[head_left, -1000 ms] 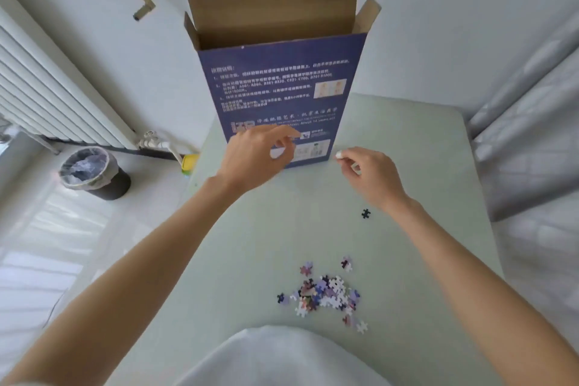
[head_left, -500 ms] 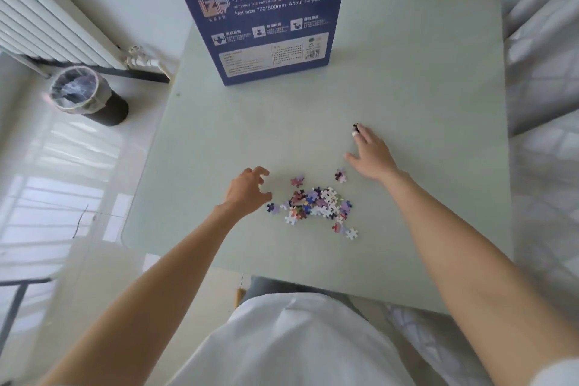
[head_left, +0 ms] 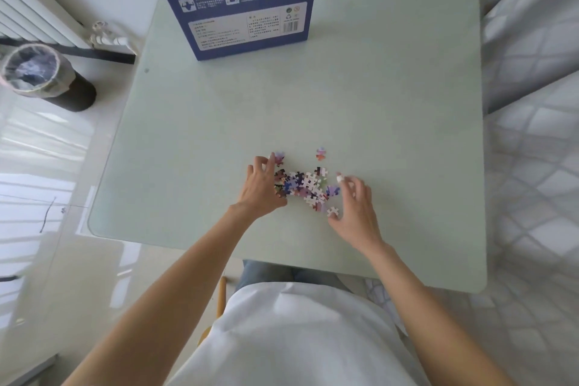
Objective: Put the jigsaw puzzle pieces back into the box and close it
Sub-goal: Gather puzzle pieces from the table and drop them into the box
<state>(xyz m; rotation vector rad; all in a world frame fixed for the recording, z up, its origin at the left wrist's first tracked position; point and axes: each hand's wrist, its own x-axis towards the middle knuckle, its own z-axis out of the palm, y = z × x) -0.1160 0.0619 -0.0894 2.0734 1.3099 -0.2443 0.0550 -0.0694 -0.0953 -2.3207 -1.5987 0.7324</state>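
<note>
Pieces (head_left: 305,186) lie heaped mid-worktop (head_left: 391,110), box (head_left: 241,0) at 12 o'clock. Left hand (head_left: 261,189) and right hand (head_left: 354,207) flank them, each grip loose, fingers spread. Light, flat, scattery: best scooped from the heap's edges

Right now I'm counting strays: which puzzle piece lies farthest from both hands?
The pink-and-orange piece, alone on the table beyond the pile; other loose pieces lie by a hand.
</note>
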